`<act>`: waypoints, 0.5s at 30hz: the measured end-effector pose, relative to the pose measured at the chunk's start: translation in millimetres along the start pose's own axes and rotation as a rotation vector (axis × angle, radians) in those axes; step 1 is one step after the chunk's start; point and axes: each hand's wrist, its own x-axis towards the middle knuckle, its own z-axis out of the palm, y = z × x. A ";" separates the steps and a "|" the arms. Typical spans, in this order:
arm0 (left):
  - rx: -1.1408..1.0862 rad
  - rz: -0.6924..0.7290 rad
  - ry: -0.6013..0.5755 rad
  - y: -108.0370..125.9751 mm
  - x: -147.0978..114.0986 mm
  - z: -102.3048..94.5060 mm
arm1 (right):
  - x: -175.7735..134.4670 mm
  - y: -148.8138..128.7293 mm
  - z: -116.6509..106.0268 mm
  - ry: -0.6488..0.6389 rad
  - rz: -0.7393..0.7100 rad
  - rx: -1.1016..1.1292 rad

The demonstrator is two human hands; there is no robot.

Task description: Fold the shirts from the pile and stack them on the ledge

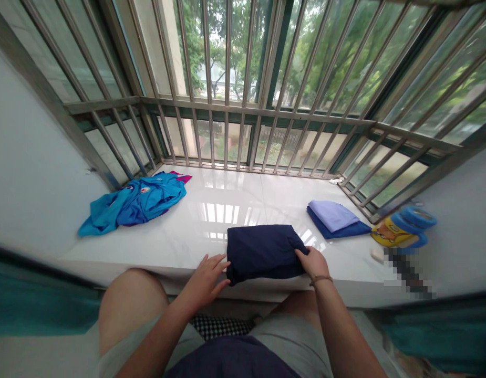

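A dark navy piece of clothing [262, 253], folded into a rough rectangle, lies on the white sill in front of me, its near edge hanging slightly over the front. My right hand [314, 262] pinches its right edge between thumb and fingers. At the left edge, my left hand [211, 278] rests with fingers apart, the fingertips at the cloth. Further right lies a folded stack with a lavender cloth [331, 214] on top of a darker blue cloth [325, 230].
A crumpled bright blue garment [148, 194] with a pink part lies at the left. On the right stands a yellow and blue bottle [402, 228] with a handle, near a blurred-out item. Metal window bars [227, 136] close off the back of the glossy sill [235, 194].
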 end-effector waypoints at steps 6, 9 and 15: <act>0.073 -0.113 0.056 -30.4 1.0 -8.7 | -12.4 -24.9 -18.5 0.424 -0.184 0.237; 0.112 -0.133 0.057 -41.8 4.5 -3.2 | -45.9 -58.1 5.6 0.339 -0.606 0.236; 0.206 -0.125 0.087 -54.3 0.8 15.6 | -98.5 -61.5 82.4 -0.030 -1.101 -0.188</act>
